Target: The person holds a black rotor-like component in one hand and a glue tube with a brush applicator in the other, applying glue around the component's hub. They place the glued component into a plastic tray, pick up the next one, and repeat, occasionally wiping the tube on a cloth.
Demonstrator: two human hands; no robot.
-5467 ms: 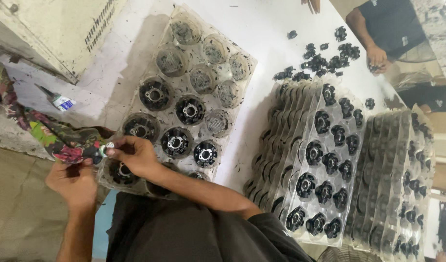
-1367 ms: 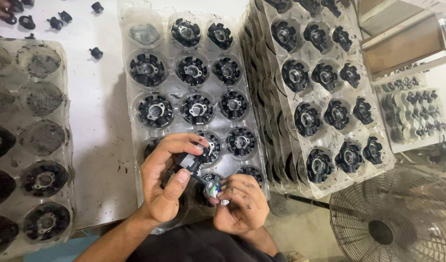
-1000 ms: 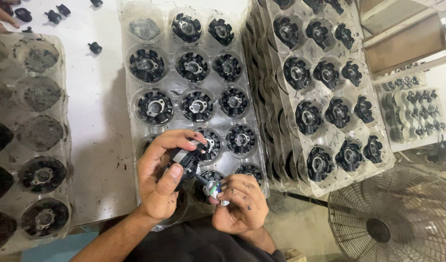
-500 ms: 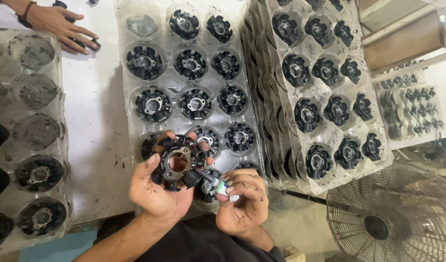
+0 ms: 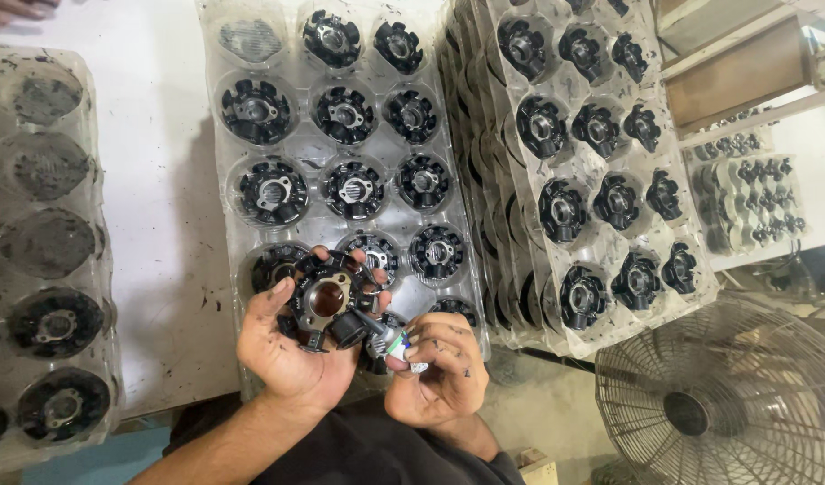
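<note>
Both hands (image 5: 291,346) nearer, stator (image 5: 327,301) face-up.

We see the left hand (image 5: 291,355) cupping a black round stator core (image 5: 327,301) over a clear plastic tray (image 5: 340,162) of similar cores; the right hand (image 5: 435,377) pinches a small wire bundle (image 5: 392,339) against it; a stack of filled trays (image 5: 592,162) stands just beside.

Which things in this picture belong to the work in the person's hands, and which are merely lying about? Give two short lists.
In use:
- left hand holding a black round toothed part
- right hand pinching a small whitish piece
- clear tray of similar parts, just beyond the hands

Lying about:
- stack of filled trays
- mostly empty tray, left
- wire fan guard
</note>
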